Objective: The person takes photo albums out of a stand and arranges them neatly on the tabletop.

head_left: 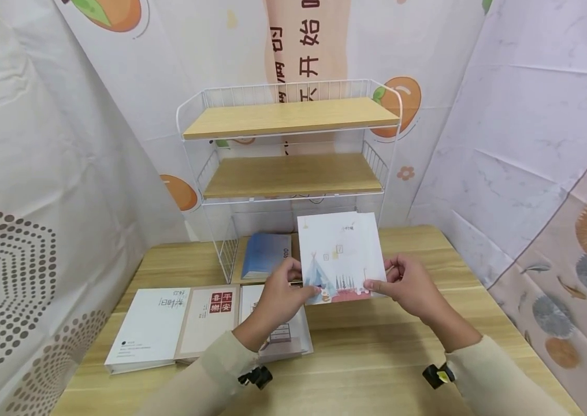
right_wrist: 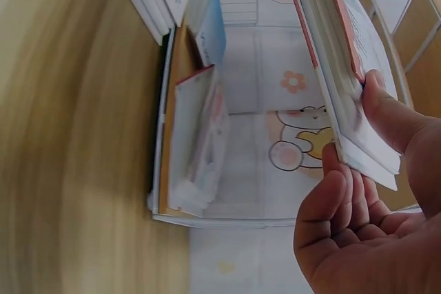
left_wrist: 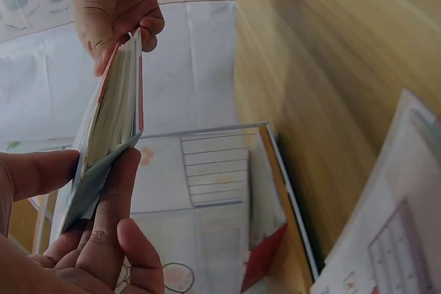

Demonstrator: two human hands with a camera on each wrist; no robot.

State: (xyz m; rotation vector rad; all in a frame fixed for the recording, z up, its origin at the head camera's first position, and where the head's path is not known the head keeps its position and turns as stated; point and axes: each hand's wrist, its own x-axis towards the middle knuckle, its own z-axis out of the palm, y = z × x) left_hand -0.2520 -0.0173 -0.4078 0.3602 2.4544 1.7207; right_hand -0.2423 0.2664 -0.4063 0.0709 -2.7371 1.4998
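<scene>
Both hands hold up a white book (head_left: 337,248) with a tent picture on its cover, above the table in front of the rack's bottom shelf. My left hand (head_left: 279,293) pinches its lower left corner, thumb on the cover. At the right side my right hand (head_left: 409,286) grips it the same way, thumb in front and fingers behind. In the left wrist view the closed page block (left_wrist: 116,111) shows between red-edged covers. On the bottom shelf lies a blue book (head_left: 267,255); beside it in the right wrist view are other books (right_wrist: 196,139), hidden behind the held one in the head view.
A white wire rack with a wooden top shelf (head_left: 293,118) and middle shelf (head_left: 293,175) stands at the table's back. Left on the table (head_left: 366,370) lie a white book (head_left: 150,326), a beige book (head_left: 209,323) and a pale book (head_left: 285,338) partly under my left arm. Printed curtains (head_left: 480,133) surround the table.
</scene>
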